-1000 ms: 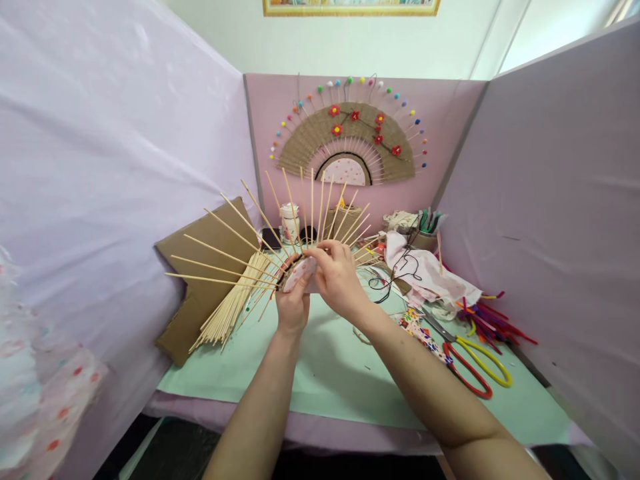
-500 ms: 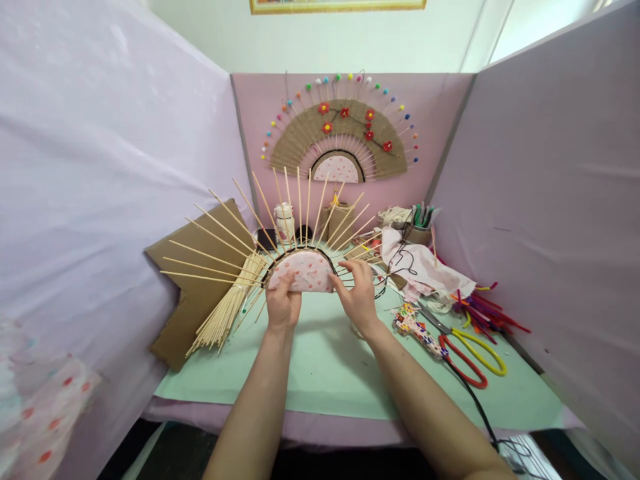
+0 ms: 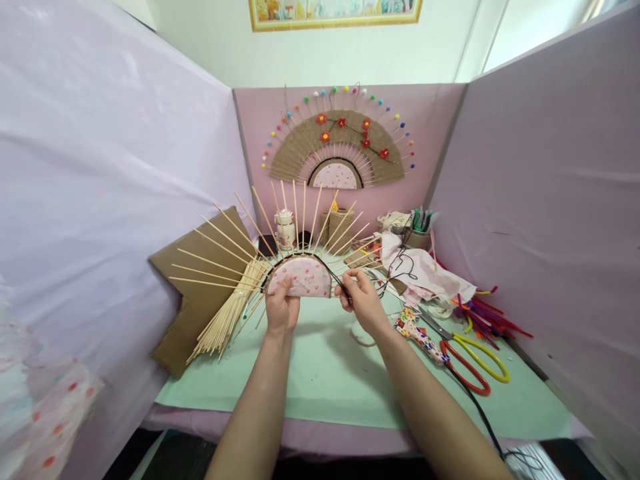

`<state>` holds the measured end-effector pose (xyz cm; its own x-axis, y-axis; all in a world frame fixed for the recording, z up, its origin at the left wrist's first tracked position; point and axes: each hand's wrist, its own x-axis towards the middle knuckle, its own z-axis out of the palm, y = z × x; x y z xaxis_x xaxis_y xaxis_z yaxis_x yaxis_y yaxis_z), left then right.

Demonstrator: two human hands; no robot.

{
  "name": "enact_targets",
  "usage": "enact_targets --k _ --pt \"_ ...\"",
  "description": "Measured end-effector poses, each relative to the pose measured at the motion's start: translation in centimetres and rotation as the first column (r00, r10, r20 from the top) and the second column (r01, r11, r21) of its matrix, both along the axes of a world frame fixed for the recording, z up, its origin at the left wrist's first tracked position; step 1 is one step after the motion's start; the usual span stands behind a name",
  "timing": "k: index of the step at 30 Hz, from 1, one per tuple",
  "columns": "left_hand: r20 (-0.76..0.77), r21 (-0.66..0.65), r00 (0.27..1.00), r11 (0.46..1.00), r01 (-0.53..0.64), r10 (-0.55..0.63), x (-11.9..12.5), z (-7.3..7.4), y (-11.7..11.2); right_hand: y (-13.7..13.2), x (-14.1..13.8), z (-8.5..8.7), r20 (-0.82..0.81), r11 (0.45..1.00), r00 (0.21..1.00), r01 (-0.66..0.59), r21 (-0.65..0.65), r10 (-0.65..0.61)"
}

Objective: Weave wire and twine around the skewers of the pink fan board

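My left hand (image 3: 283, 308) grips a half-round fan base (image 3: 306, 279) by its lower left, thumb on the front. The base is covered in pink cloth with red spots, and thin wooden sticks (image 3: 294, 217) radiate from its curved edge. Black cord (image 3: 334, 275) runs along that curve and off the right end. At the right, my right hand (image 3: 361, 297) is closed on the black cord, a little apart from the base. Loose cord trails from there to the right. A bundle of bamboo sticks (image 3: 231, 310) lies left of my left hand.
A finished fan (image 3: 345, 137) hangs on the back panel. Scissors (image 3: 465, 353) and a patterned glue gun (image 3: 419, 335) lie at the right, with pipe cleaners (image 3: 493, 320) behind. Cardboard (image 3: 185, 293) leans at the left. Twine spools (image 3: 341, 230) and a white bottle (image 3: 285, 229) stand at the back.
My right hand has moved from the base's right edge slightly outward and closed on the black cord, drawing it away from the base. My left hand keeps its grip. The view tilted up slightly.
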<state>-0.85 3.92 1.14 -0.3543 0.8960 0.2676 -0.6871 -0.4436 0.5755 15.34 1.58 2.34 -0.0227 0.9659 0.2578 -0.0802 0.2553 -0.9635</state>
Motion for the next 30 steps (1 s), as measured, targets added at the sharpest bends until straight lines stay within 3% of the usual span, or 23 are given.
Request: enact_targets --k 2,4,9,15,22,30 --pt "0.014 0.007 1.0 1.0 -0.002 0.002 -0.1 0.0 0.0 -0.1 1.0 0.5 0.011 0.99 0.995 -0.103 -0.093 0.104" --pt "0.041 0.005 0.999 1.0 -0.002 0.002 -0.3 0.0 0.1 -0.2 2.7 1.0 0.106 0.987 0.987 -0.107 -0.122 0.12" --pt "0.088 -0.003 0.996 1.0 0.012 -0.011 -0.5 0.0 0.2 0.1 8.4 2.0 0.233 0.994 0.971 0.077 -0.083 -0.056" --pt "0.056 -0.018 0.996 0.998 0.066 -0.065 -0.5 -0.1 0.2 1.0 13.3 5.2 0.065 0.988 0.985 0.157 0.006 -0.158" --pt "0.063 -0.054 0.987 0.987 0.154 -0.151 -0.4 -0.1 0.1 3.3 14.0 9.7 0.059 0.969 0.976 0.202 0.144 -0.212" --pt "0.023 -0.057 0.981 0.98 0.193 -0.192 -0.1 0.1 -0.4 5.8 14.0 11.7 0.053 0.972 0.985 0.151 0.183 -0.163"
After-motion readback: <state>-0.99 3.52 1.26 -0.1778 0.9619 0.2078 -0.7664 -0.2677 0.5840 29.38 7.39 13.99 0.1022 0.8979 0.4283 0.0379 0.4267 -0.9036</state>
